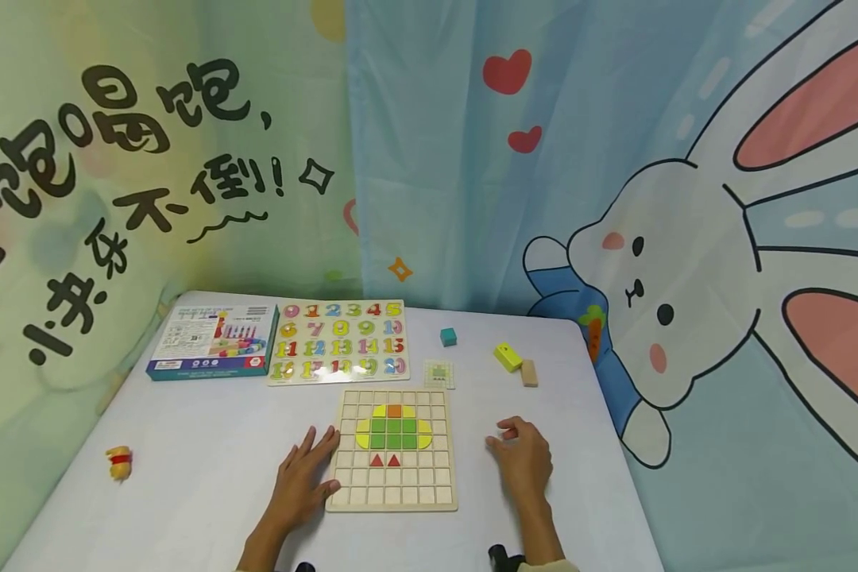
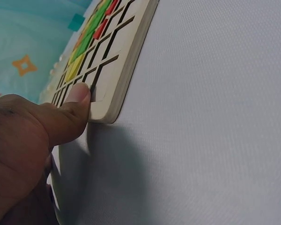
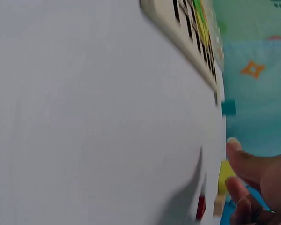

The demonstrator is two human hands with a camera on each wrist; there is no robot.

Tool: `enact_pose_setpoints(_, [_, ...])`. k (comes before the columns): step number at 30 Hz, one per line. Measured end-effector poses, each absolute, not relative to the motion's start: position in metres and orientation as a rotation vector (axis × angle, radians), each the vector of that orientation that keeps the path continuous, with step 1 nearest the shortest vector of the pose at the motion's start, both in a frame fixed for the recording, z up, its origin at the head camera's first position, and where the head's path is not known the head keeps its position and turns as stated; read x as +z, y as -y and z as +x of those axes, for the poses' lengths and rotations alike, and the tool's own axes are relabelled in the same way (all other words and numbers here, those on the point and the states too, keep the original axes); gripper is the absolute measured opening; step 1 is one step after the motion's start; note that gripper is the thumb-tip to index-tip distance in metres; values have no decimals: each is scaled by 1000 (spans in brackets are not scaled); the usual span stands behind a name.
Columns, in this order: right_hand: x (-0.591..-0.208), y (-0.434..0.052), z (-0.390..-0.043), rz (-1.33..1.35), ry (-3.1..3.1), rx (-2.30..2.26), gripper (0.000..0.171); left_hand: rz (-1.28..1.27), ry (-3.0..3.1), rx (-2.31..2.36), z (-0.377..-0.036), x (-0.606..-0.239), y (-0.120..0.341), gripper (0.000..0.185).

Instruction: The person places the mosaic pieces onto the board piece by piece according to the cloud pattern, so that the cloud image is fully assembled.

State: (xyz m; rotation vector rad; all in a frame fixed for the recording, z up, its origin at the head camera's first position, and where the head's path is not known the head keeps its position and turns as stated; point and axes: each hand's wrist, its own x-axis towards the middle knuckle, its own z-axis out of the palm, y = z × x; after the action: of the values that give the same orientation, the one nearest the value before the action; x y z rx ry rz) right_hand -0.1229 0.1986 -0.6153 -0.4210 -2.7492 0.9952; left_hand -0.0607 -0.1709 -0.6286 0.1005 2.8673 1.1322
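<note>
A wooden grid board (image 1: 392, 498) lies on the white table, with green squares (image 1: 393, 433), rounded yellow pieces (image 1: 362, 434), an orange square (image 1: 395, 411) and two red triangles (image 1: 394, 461) set in its cells. My left hand (image 1: 299, 481) rests at the board's left edge, fingers spread and fairly straight; in the left wrist view its thumb (image 2: 78, 93) touches the board near a corner. Right of the board, my right hand (image 1: 523, 457) hovers with loosely bent fingers, thumb apart and nothing between them. A small red piece (image 3: 201, 207) shows near that hand in the right wrist view.
Behind the board lie a small patterned card (image 1: 439, 374), a number puzzle board (image 1: 339, 342) and a box (image 1: 210, 338). A teal cube (image 1: 448, 338), yellow block (image 1: 508, 357) and wooden block (image 1: 529, 373) stand back right. A small yellow figure (image 1: 120, 462) lies far left.
</note>
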Motion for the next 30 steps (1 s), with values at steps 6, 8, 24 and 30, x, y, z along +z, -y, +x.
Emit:
enact_pose_setpoints(6, [-617,-229,-120,-591,2821,944,30,102,-2876,1132,-60,-629,172,84])
enact_pose_setpoints(8, [-617,-232,-120,-594,2840,950,27,104,-2875,1135,-59,-629,172,84])
enact_pose_setpoints(24, [-612,-196,-119,-444,2797,1153,17,94,-2836,1147,-60,-629,171,85])
enact_pose_setpoints(30, [-598,-136,-112,-179,2886,1247,19,100,-2857,1135,-60,-629,171,85])
